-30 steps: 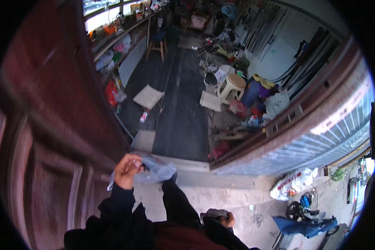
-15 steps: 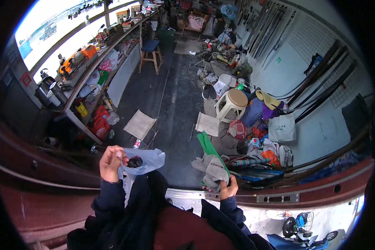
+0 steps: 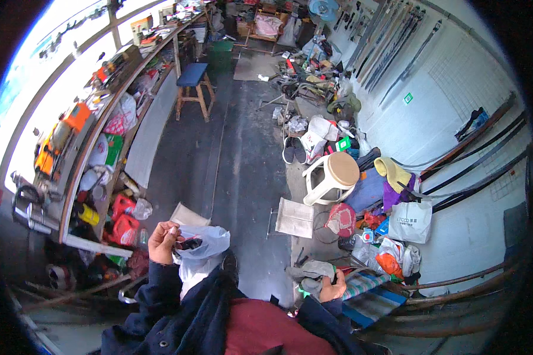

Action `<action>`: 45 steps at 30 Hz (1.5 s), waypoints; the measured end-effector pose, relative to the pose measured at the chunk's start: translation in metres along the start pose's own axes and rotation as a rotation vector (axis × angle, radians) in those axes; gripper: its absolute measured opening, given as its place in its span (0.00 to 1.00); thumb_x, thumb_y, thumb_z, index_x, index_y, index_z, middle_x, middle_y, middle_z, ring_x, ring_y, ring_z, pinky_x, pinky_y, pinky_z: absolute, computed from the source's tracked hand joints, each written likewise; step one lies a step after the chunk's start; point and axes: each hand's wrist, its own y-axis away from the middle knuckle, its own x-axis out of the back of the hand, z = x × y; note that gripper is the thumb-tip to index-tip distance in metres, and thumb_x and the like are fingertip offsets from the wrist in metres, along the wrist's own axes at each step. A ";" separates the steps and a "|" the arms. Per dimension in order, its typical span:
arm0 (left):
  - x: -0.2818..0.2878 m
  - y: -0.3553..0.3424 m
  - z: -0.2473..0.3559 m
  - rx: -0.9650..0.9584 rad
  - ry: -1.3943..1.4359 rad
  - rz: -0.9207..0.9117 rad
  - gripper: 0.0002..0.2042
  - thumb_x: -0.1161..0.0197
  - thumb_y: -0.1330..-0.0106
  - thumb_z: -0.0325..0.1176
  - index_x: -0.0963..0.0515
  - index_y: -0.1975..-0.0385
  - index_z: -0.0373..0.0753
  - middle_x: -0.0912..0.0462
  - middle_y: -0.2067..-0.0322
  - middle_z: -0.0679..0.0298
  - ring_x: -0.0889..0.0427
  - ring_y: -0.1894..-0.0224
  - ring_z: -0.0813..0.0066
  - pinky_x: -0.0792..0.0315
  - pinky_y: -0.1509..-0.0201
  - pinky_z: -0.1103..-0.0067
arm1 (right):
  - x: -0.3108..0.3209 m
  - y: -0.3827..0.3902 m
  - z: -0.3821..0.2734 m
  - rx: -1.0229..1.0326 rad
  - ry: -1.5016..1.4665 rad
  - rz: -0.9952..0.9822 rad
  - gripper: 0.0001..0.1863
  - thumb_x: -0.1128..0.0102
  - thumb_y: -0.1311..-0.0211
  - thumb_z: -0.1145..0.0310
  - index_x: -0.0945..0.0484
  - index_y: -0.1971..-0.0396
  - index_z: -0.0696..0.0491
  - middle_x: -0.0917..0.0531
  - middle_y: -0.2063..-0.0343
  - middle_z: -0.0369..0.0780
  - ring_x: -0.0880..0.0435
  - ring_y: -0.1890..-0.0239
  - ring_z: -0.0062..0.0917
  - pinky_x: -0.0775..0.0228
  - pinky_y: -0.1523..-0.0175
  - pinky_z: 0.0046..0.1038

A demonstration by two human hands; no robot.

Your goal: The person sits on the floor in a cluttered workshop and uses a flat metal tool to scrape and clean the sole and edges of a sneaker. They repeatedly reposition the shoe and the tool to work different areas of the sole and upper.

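My left hand (image 3: pixel 163 242) is closed on the gathered edge of a translucent plastic bag (image 3: pixel 210 241). Something small and dark shows inside the bag, its kind unclear. Over on the right, my right hand (image 3: pixel 333 287) grips a bunched grey cloth (image 3: pixel 311 272), its thumb pointing up along the fabric. A bit of green material peeks out under the cloth. Just beyond the bag is a folding stool with a beige fabric seat (image 3: pixel 189 215), partly covered by the bag. Another beige folding stool (image 3: pixel 294 218) stands ahead of the grey cloth.
A long workbench (image 3: pixel 77 195) with tools and containers lines the left. On the right are a white plastic stool (image 3: pixel 331 177), a white bag (image 3: pixel 411 222) and heaped clutter along the wall. A blue-topped stool (image 3: pixel 192 76) stands farther back. A striped folded item (image 3: pixel 370 296) lies beside my right hand.
I have moved forward into the room, and the door sill has left the view. The grey cloth is lower, its long green strip now mostly hidden. Both hands keep their hold.
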 end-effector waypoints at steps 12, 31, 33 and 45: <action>-0.064 -0.257 0.020 -0.007 0.001 0.045 0.05 0.41 0.29 0.31 0.23 0.59 0.38 0.20 0.69 0.68 0.21 0.70 0.82 0.28 0.67 0.84 | -0.142 -0.238 -0.017 0.102 0.301 -0.029 0.26 0.35 0.48 0.61 0.24 0.51 0.61 0.17 0.60 0.55 0.18 0.56 0.48 0.28 0.50 0.41; -0.149 -0.672 0.032 -0.108 -0.096 0.310 0.07 0.39 0.30 0.33 0.23 0.58 0.38 0.20 0.68 0.66 0.20 0.70 0.79 0.29 0.70 0.83 | -0.492 -0.697 -0.154 0.167 -0.100 -0.350 0.23 0.34 0.51 0.70 0.24 0.55 0.65 0.17 0.64 0.45 0.20 0.59 0.31 0.29 0.49 0.31; -0.151 -0.729 0.029 -0.089 -0.082 0.297 0.07 0.40 0.30 0.33 0.24 0.58 0.38 0.19 0.69 0.64 0.19 0.71 0.77 0.28 0.70 0.82 | -0.534 -0.731 -0.168 0.052 -0.222 -0.387 0.23 0.35 0.50 0.71 0.24 0.54 0.65 0.17 0.62 0.43 0.20 0.58 0.28 0.29 0.48 0.30; -0.205 -1.086 0.065 -0.042 -0.090 0.046 0.07 0.42 0.29 0.32 0.25 0.59 0.35 0.20 0.70 0.62 0.22 0.72 0.77 0.29 0.70 0.82 | -0.746 -0.931 -0.261 0.115 -0.039 -0.154 0.25 0.34 0.47 0.73 0.28 0.48 0.66 0.18 0.57 0.50 0.19 0.53 0.33 0.29 0.45 0.33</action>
